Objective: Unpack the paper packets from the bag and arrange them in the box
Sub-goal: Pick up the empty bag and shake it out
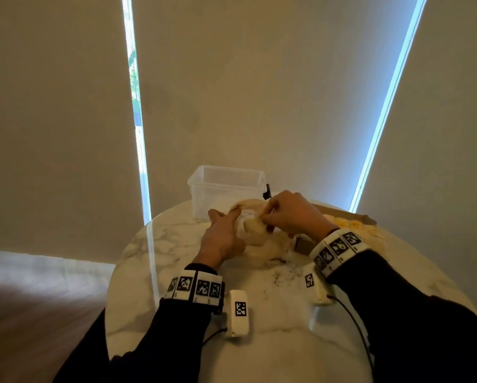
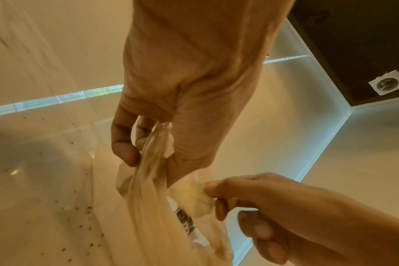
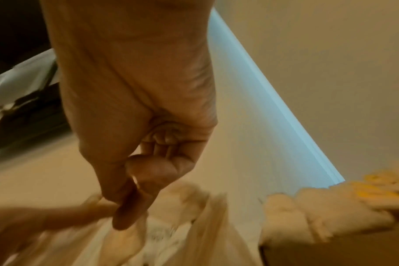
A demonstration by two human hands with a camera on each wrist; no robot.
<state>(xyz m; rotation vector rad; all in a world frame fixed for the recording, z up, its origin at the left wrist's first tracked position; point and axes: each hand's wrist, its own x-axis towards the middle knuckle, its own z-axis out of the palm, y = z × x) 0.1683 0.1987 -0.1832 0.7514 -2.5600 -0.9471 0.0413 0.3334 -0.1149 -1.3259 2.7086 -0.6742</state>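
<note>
A thin cream plastic bag lies on the round marble table between both hands. My left hand grips one bunched handle of the bag, held between thumb and curled fingers. My right hand pinches the opposite edge of the bag's mouth, which the left wrist view shows at the right hand's fingertips. In the blurred right wrist view my right hand pinches the bag. What is inside the bag is hidden. Yellow-and-white paper packets lie in a cardboard box on the right.
A clear plastic box stands behind the bag at the table's far edge. Dark crumbs speckle the marble near my right wrist. In the right wrist view the packets and the cardboard box lie right beside the bag. Blinds hang behind the table.
</note>
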